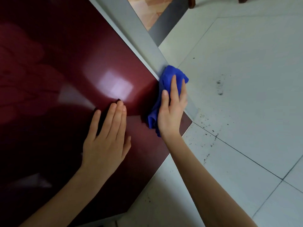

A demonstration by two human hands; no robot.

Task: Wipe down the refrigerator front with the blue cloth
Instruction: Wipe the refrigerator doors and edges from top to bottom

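Note:
The refrigerator front (65, 66) is a glossy dark red panel filling the left half of the view, with a grey side edge (147, 41) running diagonally along it. A bunched blue cloth (167, 76) lies over the lower right edge of the door, partly on the grey side. My right hand (172, 108) presses flat on the cloth with straight fingers, covering its middle. My left hand (106, 138) rests flat on the red door, fingers straight, a little left of the cloth.
A pale tiled floor (246, 79) stretches to the right, with dark specks of dirt (219, 87) scattered near the door's corner. A dark wooden furniture leg (191, 2) stands at the top. A doorway with orange flooring (144, 10) shows beyond the refrigerator.

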